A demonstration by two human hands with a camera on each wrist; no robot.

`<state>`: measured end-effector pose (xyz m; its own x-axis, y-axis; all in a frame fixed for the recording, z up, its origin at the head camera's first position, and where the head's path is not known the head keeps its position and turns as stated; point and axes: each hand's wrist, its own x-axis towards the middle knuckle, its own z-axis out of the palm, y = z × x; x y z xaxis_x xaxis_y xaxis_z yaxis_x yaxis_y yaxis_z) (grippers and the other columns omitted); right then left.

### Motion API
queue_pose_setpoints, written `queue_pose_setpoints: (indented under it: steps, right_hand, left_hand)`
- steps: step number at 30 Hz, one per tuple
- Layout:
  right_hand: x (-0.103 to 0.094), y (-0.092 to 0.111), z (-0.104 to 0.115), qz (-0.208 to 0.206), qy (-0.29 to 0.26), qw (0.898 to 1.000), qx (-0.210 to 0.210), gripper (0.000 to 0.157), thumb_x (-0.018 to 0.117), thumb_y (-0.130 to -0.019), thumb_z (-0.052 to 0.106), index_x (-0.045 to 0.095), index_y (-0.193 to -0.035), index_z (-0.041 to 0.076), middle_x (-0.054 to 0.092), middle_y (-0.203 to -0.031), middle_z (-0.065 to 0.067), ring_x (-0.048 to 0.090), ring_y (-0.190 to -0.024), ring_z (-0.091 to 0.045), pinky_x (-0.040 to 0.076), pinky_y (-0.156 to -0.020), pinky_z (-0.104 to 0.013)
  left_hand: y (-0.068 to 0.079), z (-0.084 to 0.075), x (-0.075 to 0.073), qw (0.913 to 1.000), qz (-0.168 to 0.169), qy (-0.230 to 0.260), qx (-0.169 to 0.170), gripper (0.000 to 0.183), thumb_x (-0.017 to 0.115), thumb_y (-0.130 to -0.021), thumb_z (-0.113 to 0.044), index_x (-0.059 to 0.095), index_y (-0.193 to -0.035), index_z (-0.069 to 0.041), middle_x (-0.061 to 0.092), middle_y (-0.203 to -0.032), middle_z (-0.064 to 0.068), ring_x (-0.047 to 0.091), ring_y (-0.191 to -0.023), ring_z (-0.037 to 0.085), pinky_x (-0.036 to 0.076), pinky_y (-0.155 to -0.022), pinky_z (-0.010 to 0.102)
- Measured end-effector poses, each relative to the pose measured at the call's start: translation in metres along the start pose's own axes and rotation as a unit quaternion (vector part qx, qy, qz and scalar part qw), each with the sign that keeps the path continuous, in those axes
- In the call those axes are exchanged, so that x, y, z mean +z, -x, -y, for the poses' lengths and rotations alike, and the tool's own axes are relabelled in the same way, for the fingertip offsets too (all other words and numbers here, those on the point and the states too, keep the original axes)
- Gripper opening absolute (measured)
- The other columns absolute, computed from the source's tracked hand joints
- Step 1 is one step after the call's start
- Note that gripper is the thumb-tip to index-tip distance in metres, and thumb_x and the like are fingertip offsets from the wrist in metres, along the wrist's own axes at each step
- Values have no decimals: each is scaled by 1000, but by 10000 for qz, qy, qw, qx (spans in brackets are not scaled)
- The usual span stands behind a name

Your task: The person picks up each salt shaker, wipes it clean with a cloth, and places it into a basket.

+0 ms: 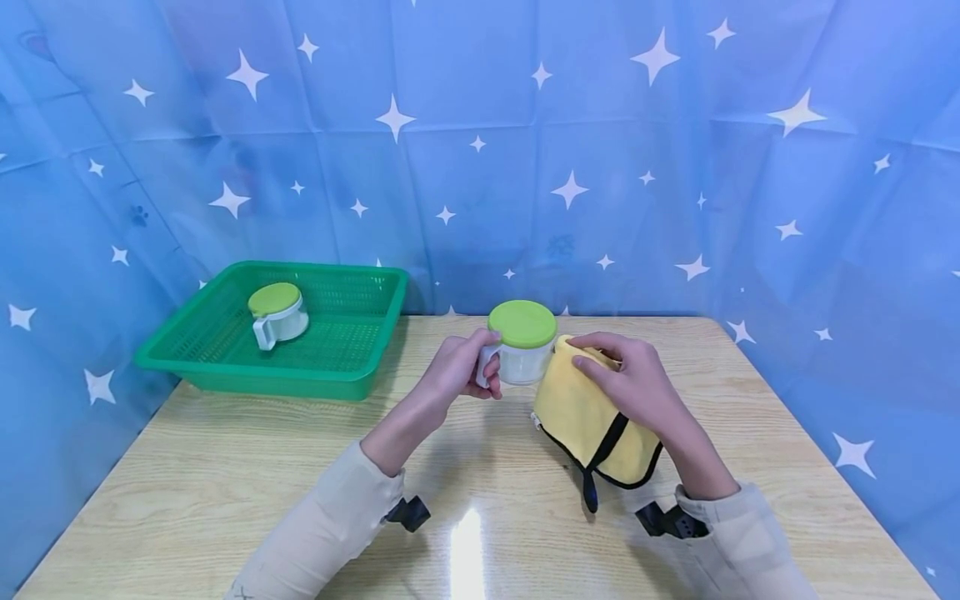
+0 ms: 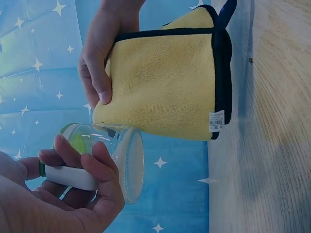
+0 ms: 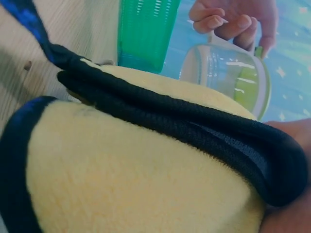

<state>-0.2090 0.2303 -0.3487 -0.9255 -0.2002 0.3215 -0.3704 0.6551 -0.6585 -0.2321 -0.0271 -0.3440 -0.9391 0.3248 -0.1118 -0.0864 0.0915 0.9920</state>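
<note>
My left hand (image 1: 459, 367) grips the white handle of a clear jar (image 1: 522, 364) with a green lid (image 1: 522, 323), held up above the table. In the left wrist view, the fingers curl round the handle (image 2: 71, 177) and the jar lies sideways in the picture. A folded yellow cloth (image 1: 581, 408) with black edging hangs from my right hand (image 1: 633, 375), pinched between thumb and fingers at its upper part. The cloth's upper left side is right at the jar's wall. A black loop (image 1: 590, 490) dangles from its lower edge, and a small white tag (image 2: 216, 121) shows at one corner.
On the left of the wooden table (image 1: 247, 467) stands a green plastic basket (image 1: 292, 385). A second lidded jar (image 1: 285, 323) with a white handle sits inside it. Behind the table hangs a blue curtain (image 1: 480, 233) with white stars.
</note>
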Motion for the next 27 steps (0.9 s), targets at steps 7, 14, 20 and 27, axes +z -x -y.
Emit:
queue_pose_setpoints:
  steps: [7,14,20,27]
  right_hand:
    - [-1,-1,-2,240,54,9997,-72,26,67,-100,15,74,-124,9,72,-130,-15,65,-126,-35,49,-105,-62]
    - [-1,0,-2,-84,126,9999,-49,27,66,-101,16,73,-126,8,71,-130,-15,66,-122,-36,50,-103,-63]
    - [-1,-2,-3,120,258,9996,45,27,66,-100,13,73,-126,7,71,-131,-17,63,-129,-38,50,-105,-61]
    - [-2,-1,-2,-264,311,9991,127,29,68,-99,14,72,-127,8,71,-130,-18,66,-122,-39,51,-103,-61]
  left_hand:
    - [0,1,0,10000,11,-35,-1,48,49,-100,-40,51,-62,-9,59,-55,1,66,-56,16,53,-58,27]
    - [-1,1,1,9999,44,-93,-74,47,49,-100,-38,52,-63,-9,59,-55,1,65,-56,16,53,-60,29]
    - [-1,0,1,9999,54,-113,-34,48,49,-100,-39,52,-63,-9,58,-55,2,65,-56,17,53,-60,29]
    - [0,0,2,9998,102,-161,-85,48,49,-99,-38,51,-62,-9,58,-55,1,65,-56,16,53,-60,29]
